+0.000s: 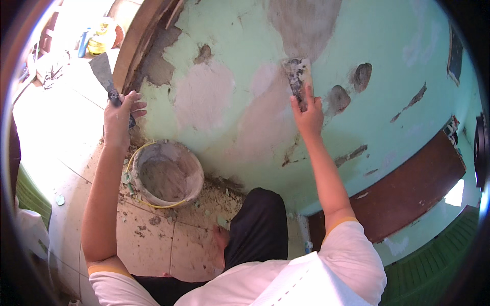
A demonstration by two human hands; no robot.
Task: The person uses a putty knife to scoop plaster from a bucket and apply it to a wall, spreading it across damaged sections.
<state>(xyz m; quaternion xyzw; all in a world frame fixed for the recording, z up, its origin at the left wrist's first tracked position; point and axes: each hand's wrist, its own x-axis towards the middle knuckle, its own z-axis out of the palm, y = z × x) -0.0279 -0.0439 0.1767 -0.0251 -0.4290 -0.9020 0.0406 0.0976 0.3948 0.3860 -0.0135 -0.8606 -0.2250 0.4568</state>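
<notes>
My left hand (122, 109) is closed on the dark handle of a putty knife (104, 76), its broad grey blade pointing up and away from the wall. With fingers extended over its back, my right hand (310, 115) grips a flat, plaster-smeared scraper (297, 76). The scraper lies at the wall, by the lower end of a damp grey plaster patch (306, 25). The pale green wall (245, 30) also bears lighter dried patches and dark gouges. On the floor below my left hand stands a bucket (168, 173) with a yellow handle and grey plaster inside.
Plaster crumbs and green paint flakes litter the floor tiles (148, 245) round the bucket. A wooden door frame (133, 51) edges the wall at left. A brown wooden panel (408, 188) and a green slatted thing (434, 260) are at right. My knee (258, 219) is near the wall.
</notes>
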